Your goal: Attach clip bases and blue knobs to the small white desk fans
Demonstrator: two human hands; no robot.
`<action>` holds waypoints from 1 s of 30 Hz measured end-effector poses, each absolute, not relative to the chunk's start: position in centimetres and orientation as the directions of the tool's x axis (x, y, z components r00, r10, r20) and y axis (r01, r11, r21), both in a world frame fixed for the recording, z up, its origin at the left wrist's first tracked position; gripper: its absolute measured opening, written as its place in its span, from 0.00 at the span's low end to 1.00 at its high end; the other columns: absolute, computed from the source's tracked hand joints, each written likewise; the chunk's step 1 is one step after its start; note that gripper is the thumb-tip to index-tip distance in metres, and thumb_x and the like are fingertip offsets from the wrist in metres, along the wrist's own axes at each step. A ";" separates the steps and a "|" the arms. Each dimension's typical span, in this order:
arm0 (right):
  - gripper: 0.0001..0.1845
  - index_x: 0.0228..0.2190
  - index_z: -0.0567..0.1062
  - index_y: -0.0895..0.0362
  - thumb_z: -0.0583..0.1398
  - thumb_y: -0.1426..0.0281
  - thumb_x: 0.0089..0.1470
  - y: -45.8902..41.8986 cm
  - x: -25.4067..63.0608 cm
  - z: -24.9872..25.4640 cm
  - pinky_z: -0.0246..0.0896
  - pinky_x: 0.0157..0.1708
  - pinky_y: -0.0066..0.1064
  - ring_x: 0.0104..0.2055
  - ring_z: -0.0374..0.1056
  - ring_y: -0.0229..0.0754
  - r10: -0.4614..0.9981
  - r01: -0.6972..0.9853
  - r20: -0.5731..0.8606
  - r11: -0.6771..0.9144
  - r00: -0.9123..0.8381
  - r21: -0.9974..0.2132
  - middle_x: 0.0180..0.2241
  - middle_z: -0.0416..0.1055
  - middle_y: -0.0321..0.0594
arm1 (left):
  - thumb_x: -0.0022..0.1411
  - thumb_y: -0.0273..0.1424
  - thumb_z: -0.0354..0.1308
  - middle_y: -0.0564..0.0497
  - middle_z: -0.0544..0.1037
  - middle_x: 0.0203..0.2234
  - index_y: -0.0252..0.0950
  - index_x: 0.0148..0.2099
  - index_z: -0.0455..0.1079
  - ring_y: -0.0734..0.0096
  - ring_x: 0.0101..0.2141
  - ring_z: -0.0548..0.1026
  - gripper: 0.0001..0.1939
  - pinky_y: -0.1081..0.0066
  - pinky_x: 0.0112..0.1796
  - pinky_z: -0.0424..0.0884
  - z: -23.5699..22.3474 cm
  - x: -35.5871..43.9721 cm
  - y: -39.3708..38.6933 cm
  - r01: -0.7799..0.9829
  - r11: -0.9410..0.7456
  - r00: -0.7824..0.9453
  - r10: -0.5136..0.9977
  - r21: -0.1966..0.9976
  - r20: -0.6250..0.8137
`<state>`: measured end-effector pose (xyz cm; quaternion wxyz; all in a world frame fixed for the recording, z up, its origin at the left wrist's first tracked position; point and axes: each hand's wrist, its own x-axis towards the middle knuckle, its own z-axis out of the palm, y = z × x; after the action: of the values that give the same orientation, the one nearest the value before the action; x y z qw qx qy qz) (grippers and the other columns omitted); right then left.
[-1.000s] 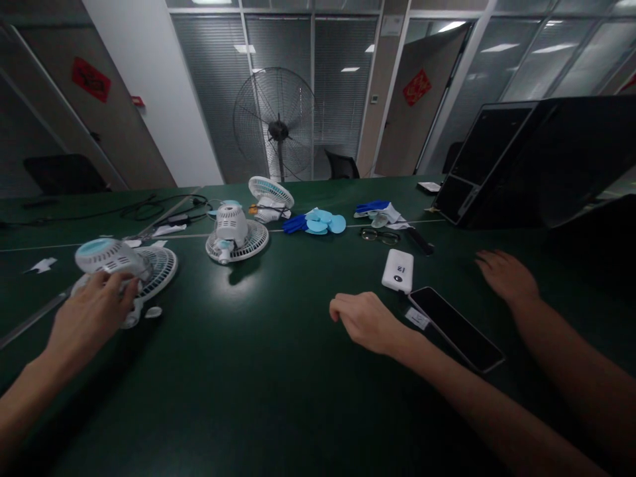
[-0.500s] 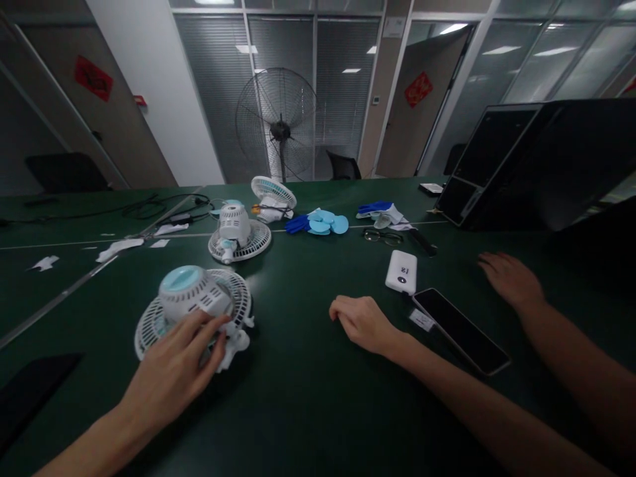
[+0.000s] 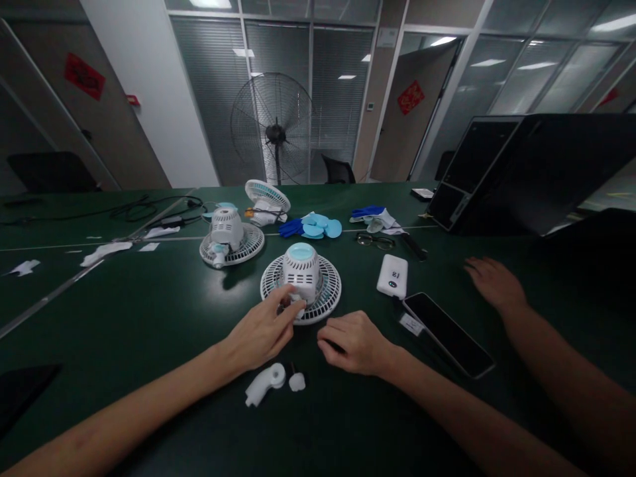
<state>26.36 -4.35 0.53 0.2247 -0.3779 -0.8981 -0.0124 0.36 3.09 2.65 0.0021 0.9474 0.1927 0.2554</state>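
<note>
A small white fan [image 3: 301, 265] lies grille-down on the green table, its blue-capped motor housing upward. My left hand [image 3: 263, 328] is closed on the fan's neck at the near side of the housing, thumb and fingers pinching it. Just right of it, my right hand [image 3: 355, 341] rests on the table, fingers curled in with nothing seen in them. A curved white bracket [image 3: 265, 384] and a white knob with a thin screw [image 3: 297, 382] lie loose nearer to me, below my left hand.
Two more small fans, one face down [image 3: 227, 232] and one tilted [image 3: 268, 199], stand behind. Light-blue discs [image 3: 322, 226], gloves [image 3: 375, 217], glasses [image 3: 375, 241], a white power bank [image 3: 392, 276] and a phone [image 3: 448, 334] lie right. Another person's hand [image 3: 494, 281] rests near a black computer case [image 3: 472, 172].
My left hand has brought the fan from the far left to the middle, in front of my right hand. The bracket and knob now lie loose on the table. My right hand has barely moved.
</note>
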 end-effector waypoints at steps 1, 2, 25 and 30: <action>0.10 0.40 0.76 0.56 0.56 0.65 0.67 -4.5 26.2 0.5 0.53 0.27 0.31 0.27 0.69 0.37 0.658 0.669 0.421 0.729 -0.624 -0.146 0.30 0.75 0.36 | 0.70 0.22 0.49 0.32 0.61 0.62 0.35 0.65 0.62 0.54 0.50 0.75 0.23 0.55 0.46 0.80 2.6 0.2 3.1 0.359 -0.928 0.800 0.363 0.102 0.477; 0.11 0.42 0.76 0.55 0.57 0.62 0.67 -4.8 25.8 0.5 0.53 0.26 0.31 0.28 0.69 0.38 0.641 0.652 0.423 0.745 -0.641 -0.140 0.32 0.76 0.36 | 0.69 0.21 0.48 0.33 0.62 0.62 0.35 0.65 0.61 0.55 0.50 0.76 0.24 0.56 0.45 0.80 2.5 -0.1 3.0 0.351 -0.931 0.806 0.353 0.095 0.475; 0.12 0.51 0.73 0.53 0.59 0.65 0.68 -5.3 23.9 0.8 0.59 0.30 0.31 0.35 0.72 0.39 0.695 0.643 0.345 0.717 -0.630 -0.270 0.41 0.76 0.38 | 0.80 0.38 0.39 0.52 0.78 0.33 0.39 0.49 0.69 0.66 0.30 0.78 0.18 0.69 0.34 0.69 1.1 -5.8 1.9 0.608 -0.621 0.626 0.758 0.495 0.182; 0.15 0.55 0.71 0.53 0.59 0.65 0.68 -5.0 24.1 0.1 0.64 0.32 0.32 0.39 0.74 0.41 0.682 0.630 0.392 0.727 -0.617 -0.274 0.46 0.76 0.40 | 0.72 0.43 0.55 0.44 0.79 0.45 0.40 0.59 0.67 0.53 0.41 0.80 0.19 0.59 0.43 0.74 1.2 -5.0 -0.6 0.502 -0.802 0.813 0.565 0.323 0.140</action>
<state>24.10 -4.96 0.13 0.2408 -0.3655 -0.8975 0.0547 -5.00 -0.64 1.24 0.1368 0.9422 0.2832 0.1152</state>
